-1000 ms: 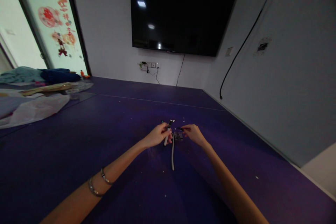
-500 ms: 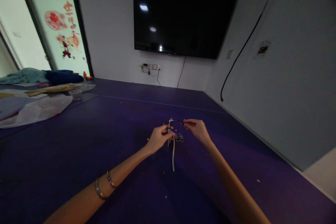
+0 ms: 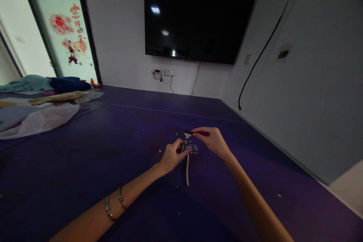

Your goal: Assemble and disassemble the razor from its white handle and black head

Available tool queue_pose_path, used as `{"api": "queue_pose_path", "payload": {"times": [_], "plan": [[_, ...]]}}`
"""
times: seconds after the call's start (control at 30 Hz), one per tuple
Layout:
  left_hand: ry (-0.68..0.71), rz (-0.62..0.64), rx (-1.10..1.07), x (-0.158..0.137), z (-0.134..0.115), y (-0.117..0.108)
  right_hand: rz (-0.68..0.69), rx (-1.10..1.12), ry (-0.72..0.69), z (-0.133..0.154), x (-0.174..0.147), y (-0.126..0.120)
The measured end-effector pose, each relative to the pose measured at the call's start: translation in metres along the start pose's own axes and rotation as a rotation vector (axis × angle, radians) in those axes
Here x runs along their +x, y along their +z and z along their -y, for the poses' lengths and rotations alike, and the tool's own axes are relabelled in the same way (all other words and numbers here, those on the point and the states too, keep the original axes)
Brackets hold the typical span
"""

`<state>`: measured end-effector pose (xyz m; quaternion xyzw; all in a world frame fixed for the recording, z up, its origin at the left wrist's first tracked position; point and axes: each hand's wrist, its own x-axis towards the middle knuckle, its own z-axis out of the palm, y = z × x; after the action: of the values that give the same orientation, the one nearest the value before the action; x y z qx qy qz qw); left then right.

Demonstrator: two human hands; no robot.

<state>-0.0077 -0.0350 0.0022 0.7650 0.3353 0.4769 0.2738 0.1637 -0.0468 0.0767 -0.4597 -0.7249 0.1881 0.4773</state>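
Observation:
My left hand [image 3: 171, 155] is closed around the handle of a razor [image 3: 186, 139], held upright with its head end up. A small dark bar-shaped piece, like a razor cartridge [image 3: 187, 131], lies across the top of it. My right hand [image 3: 211, 140] pinches the right end of that piece between thumb and fingers. The two parts touch; whether they are joined I cannot tell. Behind my left fingertips lies a small clear pack [image 3: 193, 148] with dark parts in it. A pale, slim, curved stick [image 3: 187, 172] lies below my left hand, its upper end partly hidden.
A purple tabletop [image 3: 136, 196] spreads all round, with small white scraps on it. A small green piece [image 3: 177, 134] lies just beyond my left hand. Plastic bags [image 3: 48, 121] and folded cloths [image 3: 68, 83] are at the far left. A television [image 3: 198, 22] hangs on the wall.
My right hand has moved left, bringing the dark piece onto the razor's top. My left hand has shifted slightly down and the razor leans a little right. The small green piece is now uncovered.

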Motion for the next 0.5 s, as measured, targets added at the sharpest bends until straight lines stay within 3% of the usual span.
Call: {"api": "queue_pose_path", "payload": {"times": [0.5], "plan": [[-0.015,0.018,-0.038,-0.002,-0.002,0.001,-0.004,-0.08,-0.068,0.012,-0.004,-0.001]]}}
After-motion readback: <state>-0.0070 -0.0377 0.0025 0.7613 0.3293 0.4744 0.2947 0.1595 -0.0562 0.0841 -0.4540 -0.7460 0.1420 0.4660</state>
